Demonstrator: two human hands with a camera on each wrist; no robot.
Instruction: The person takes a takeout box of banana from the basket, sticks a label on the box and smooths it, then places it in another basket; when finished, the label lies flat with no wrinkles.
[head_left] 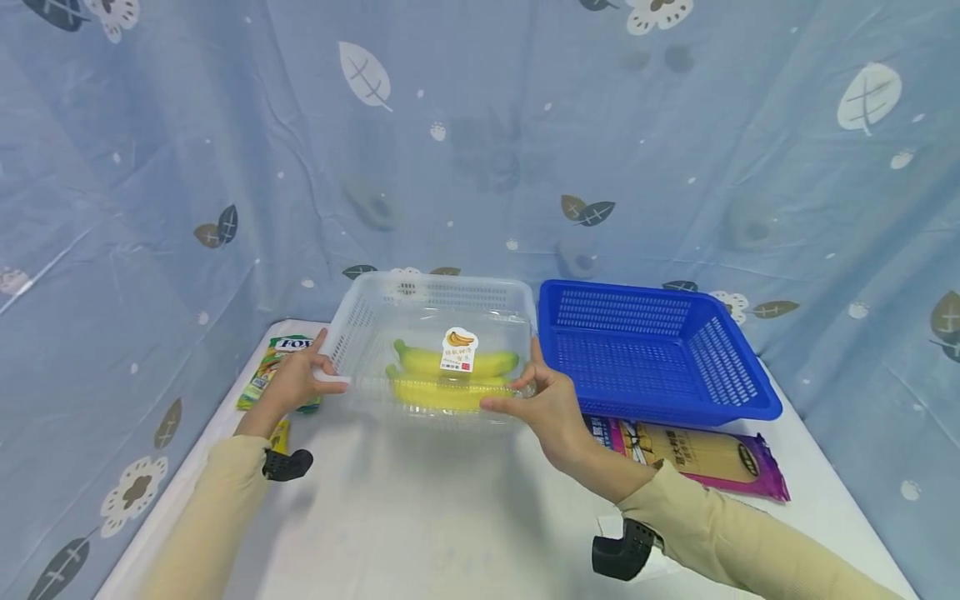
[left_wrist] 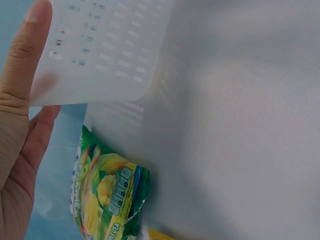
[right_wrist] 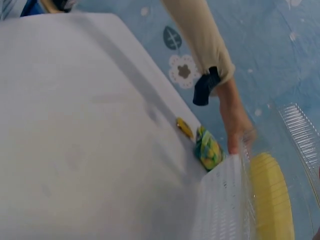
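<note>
My left hand [head_left: 297, 382] pinches the front left corner of a white plastic basket [head_left: 457, 282], thumb on one side of the wall and fingers on the other. In the left wrist view, that basket wall [left_wrist: 112, 45] stands above the table. My right hand [head_left: 553, 414] grips the right end of a clear plastic box [head_left: 459, 350] bearing a banana label. Inside the box lie yellow bananas [head_left: 450, 394]. From the head view the box overlaps the white basket; whether it rests on the basket's bottom cannot be told. The right wrist view shows one banana [right_wrist: 271, 197] beside the basket wall.
A blue basket [head_left: 630, 358] stands to the right. In front of it lies a pasta packet [head_left: 697, 454] with purple ends. A green and yellow FOX bag [head_left: 257, 385] lies at the left edge, near a small yellow item [head_left: 281, 436]. White table surface lies in front.
</note>
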